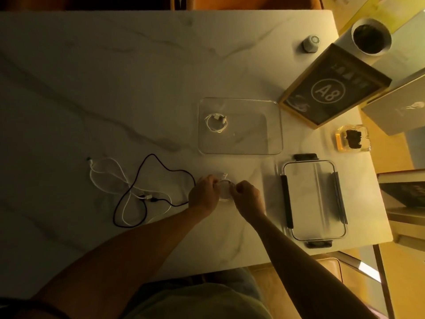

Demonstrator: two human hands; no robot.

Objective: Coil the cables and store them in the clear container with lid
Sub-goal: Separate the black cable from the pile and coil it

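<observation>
A clear container (274, 125) stands open mid-table with one coiled white cable (216, 123) in its left part. Its clear lid (314, 199), with dark clips, lies flat to the right of my hands. My left hand (203, 192) and my right hand (248, 199) hold a small white cable coil (224, 191) between them, just above the table; both pinch its loop at the sides. To the left lie a loose white cable (108, 173) and a loose black cable (158, 166), tangled together.
A dark framed sign marked A8 (331, 88), a white cup (371, 39) and a small white puck (311, 42) stand at the back right. A glass ashtray (353, 139) sits near the right edge. The marble table (92, 77) stretches left.
</observation>
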